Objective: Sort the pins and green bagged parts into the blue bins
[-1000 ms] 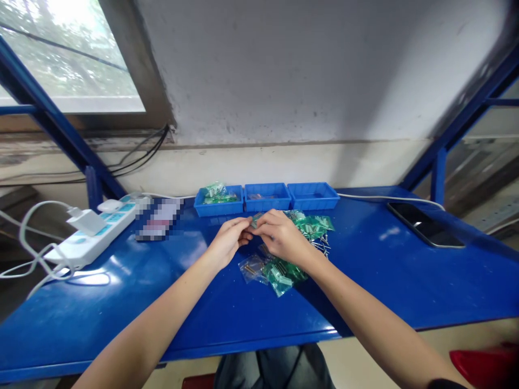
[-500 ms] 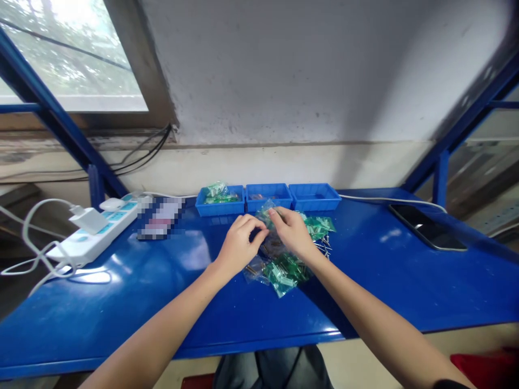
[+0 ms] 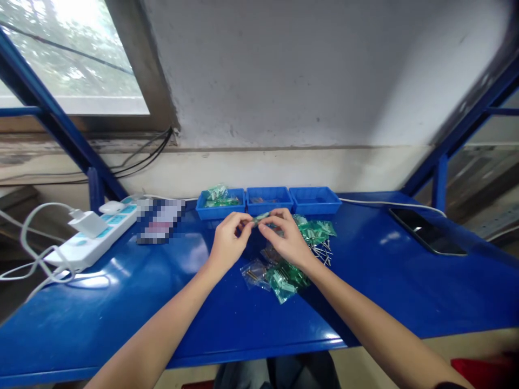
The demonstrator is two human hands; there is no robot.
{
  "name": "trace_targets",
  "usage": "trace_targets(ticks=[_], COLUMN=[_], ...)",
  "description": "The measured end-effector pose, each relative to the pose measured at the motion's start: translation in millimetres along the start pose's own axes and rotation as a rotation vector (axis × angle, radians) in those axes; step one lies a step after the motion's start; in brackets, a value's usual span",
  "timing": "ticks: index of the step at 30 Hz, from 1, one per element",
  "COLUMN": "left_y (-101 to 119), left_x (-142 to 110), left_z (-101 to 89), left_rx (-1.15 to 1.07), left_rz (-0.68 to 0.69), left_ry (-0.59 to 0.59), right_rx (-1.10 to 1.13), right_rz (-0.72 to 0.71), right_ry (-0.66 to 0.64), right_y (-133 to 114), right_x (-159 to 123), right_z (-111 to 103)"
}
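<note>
My left hand [image 3: 227, 242] and my right hand [image 3: 284, 237] meet above the blue table [image 3: 365, 286], both pinching a small clear bag of green parts [image 3: 261, 217] held between the fingertips. Below the hands lies a heap of small clear bags [image 3: 284, 273] with green and brass parts. More green bags [image 3: 318, 229] lie to the right, next to a few loose metal pins [image 3: 322, 251]. Three small blue trays stand in a row behind: the left tray [image 3: 219, 202] holds green bags, the middle tray [image 3: 268, 199] some small parts, the right tray [image 3: 315, 199] looks empty.
A white power strip [image 3: 91, 235] with a plugged charger and white cables lies at the left. A blurred-out flat item [image 3: 159, 220] sits beside it. A black phone [image 3: 425, 231] on a white cable lies at the right. Blue frame posts rise at both ends.
Both hands lifted off the heap and came together again, now pinching one small bag between them at the height of the trays' front edge.
</note>
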State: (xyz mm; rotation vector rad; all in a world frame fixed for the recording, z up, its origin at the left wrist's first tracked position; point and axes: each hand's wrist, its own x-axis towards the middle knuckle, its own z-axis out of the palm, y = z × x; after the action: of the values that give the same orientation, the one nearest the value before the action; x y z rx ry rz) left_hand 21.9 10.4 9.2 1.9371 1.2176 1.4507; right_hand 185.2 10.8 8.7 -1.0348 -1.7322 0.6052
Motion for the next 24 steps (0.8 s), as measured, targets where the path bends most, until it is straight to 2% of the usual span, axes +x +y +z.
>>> trace_targets(ticks=[2,4,6,7,9,11,13,15,16,17,20,22,24], left_y=[1.2,1.8,1.9,1.8,1.1,-0.4,-2.3,-3.7,-4.2,-4.7,-7.5,-11.5,-16.7], left_x=[-2.7,-5.3,-7.3,-8.1,-9.3,-10.1,-10.4,-10.1,-9.4,-8.3,-2.2,3.0,7.6], left_z=[0.2,1.6,4.1,5.5,8.4,11.6,15.4,20.3,23.1,26.0,33.6,36.6,38.1], left_rx=[0.193,0.285,0.336,0.348,0.358,0.386,0.462,0.561,0.601,0.626,0.589,0.528,0.482], left_rz=[0.275,0.431,0.458,0.427,0.303,0.148,0.01,-0.086,-0.114,-0.131,-0.197,-0.249,-0.269], left_ry=[-0.036,-0.097,-0.146,-0.156,-0.164,-0.184,-0.251,-0.311,-0.328,-0.338,-0.377,-0.418,-0.441], right_rx=[0.091,0.163,0.182,0.177,0.147,0.057,-0.141,-0.372,-0.482,-0.584,-0.782,-0.76,-0.63], right_rz=[0.149,0.298,0.35,0.328,0.2,-0.006,-0.253,-0.42,-0.444,-0.439,-0.343,-0.298,-0.271], right_ry=[0.007,-0.01,0.024,0.074,0.243,0.47,0.695,0.786,0.744,0.647,0.263,0.134,0.061], right_y=[0.2,0.2,-2.0,-4.2,-10.4,-16.5,-19.0,-15.2,-10.7,-4.5,20.5,36.9,48.0], right_x=[1.6,2.4,2.9,3.6,7.0,14.3,25.7,38.8,44.5,48.6,46.5,34.4,20.6], right_z=[-0.3,0.4,-0.4,-2.5,-12.1,-28.7,-48.2,-63.5,-67.8,-69.4,-60.9,-49.7,-39.6])
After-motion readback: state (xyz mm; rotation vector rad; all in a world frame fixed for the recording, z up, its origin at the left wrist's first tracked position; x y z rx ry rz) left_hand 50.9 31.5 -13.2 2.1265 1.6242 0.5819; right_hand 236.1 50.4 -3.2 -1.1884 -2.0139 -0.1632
